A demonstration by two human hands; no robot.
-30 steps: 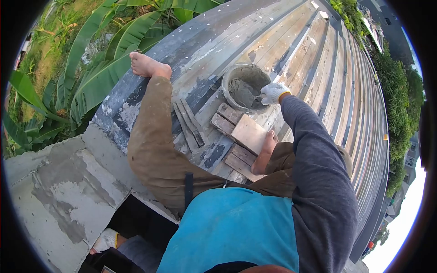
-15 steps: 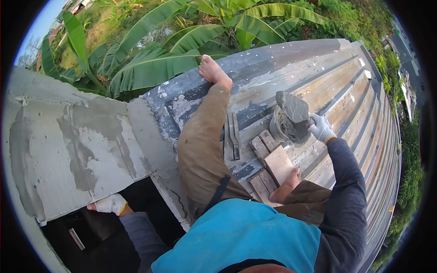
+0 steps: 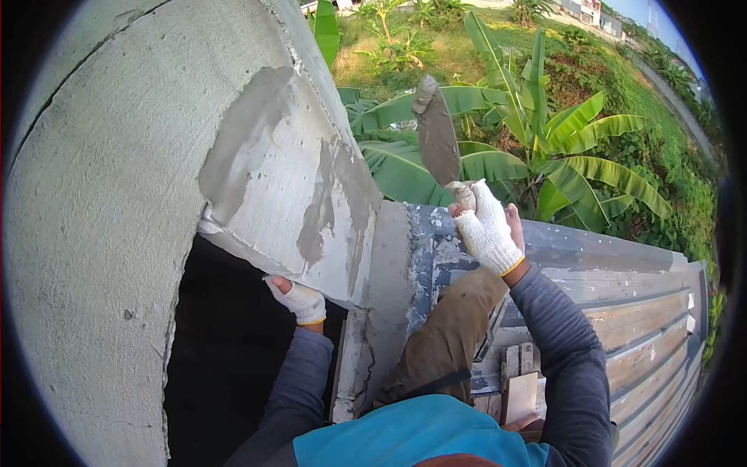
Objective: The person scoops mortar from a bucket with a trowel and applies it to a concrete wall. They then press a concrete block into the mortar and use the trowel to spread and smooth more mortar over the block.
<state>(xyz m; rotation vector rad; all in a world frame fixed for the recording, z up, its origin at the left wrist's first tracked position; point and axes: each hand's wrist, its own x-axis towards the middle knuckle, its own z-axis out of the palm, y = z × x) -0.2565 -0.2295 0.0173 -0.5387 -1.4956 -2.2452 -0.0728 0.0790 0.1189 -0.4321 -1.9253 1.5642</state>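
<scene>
My right hand [image 3: 490, 226], in a white fingerless knit glove, is closed round the handle of a trowel [image 3: 439, 144]. The trowel's blade points up, coated in grey mortar, with a lump of mortar [image 3: 425, 94] at its tip. My left hand [image 3: 297, 300], gloved the same way, grips the lower edge of a concrete wall section [image 3: 268, 194] above a dark opening [image 3: 226, 342]. Some of its fingers are hidden behind the edge. Darker patches of wet mortar [image 3: 243, 148] spread over the wall face.
A ribbed metal roof [image 3: 638, 319] extends to the right, with wooden boards [image 3: 520, 397] beside my leg [image 3: 455, 323]. A rough concrete surface [image 3: 93, 233] borders the opening on the left. Banana plants [image 3: 545, 148] grow beyond the roof edge.
My right hand has lifted the mortar-laden trowel from the bucket and brought it up and left, nearer the wall. The view has swung left; my left hand stays at the wall's lower edge.
</scene>
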